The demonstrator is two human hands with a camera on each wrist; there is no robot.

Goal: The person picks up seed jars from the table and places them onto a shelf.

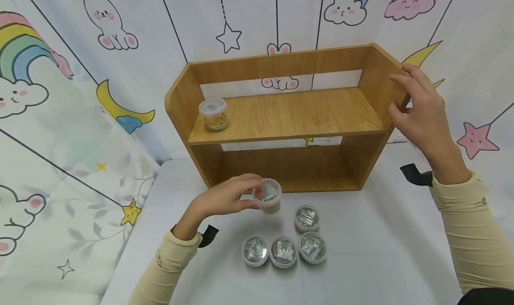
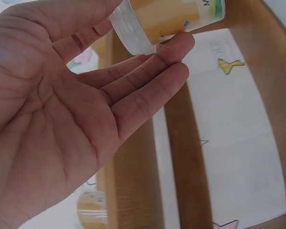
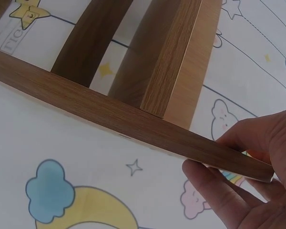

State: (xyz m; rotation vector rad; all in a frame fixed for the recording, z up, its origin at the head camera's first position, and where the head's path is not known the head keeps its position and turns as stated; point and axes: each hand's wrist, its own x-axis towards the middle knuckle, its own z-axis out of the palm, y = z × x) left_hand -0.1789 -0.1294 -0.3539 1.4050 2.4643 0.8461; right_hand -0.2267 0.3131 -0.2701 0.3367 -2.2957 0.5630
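Over the white table (image 1: 373, 251), the nearer left hand (image 1: 226, 194) is pinching a lidded plastic tub (image 1: 272, 199) just in front of the wooden shelf (image 1: 305, 110); the right hand (image 1: 425, 113) is gripping its right side!

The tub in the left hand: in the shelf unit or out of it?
Out. In the head view, the left hand holds the tub in front of the wooden shelf unit, hiding part of its lower edge.

– Specify the shelf (image 1: 297, 110) finish.
– Brown, wood-grained.
– Backdrop (image 1: 249, 10) behind the shelf?
– White, printed with rabbits (image 1: 106, 19), rainbows (image 1: 20, 43), yellow moons (image 1: 105, 97).
– Tubs (image 1: 283, 252) in front of the shelf?
– Silver-grey tops, whitish rims.
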